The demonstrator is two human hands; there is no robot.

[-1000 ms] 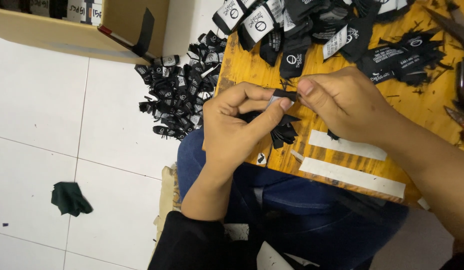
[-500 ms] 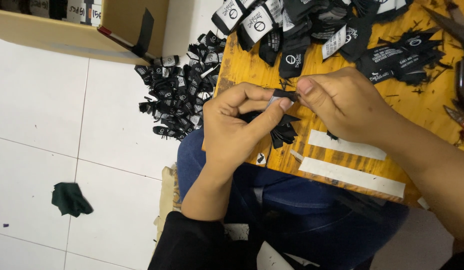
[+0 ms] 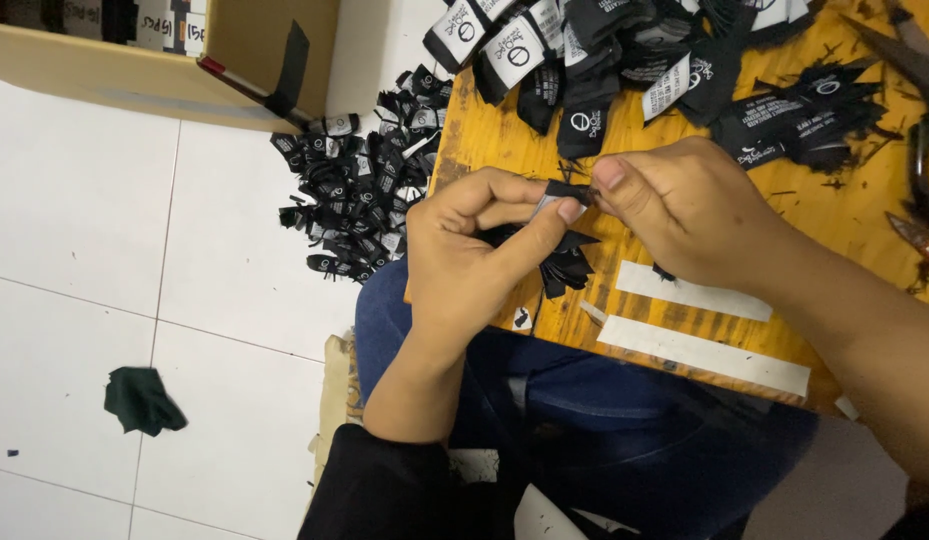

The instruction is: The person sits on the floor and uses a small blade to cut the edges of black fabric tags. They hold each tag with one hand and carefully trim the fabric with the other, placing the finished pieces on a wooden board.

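Hands meet over the near edge of the orange wooden board. Left hand and right hand both pinch one small black woven label, fingertips closed tight, apparently to keep it flat. Beyond it, heaped black labels cover the board; more lie on the white tiled floor beside a cardboard box.

scissors cut off at right edge, cardboard box cropped at top
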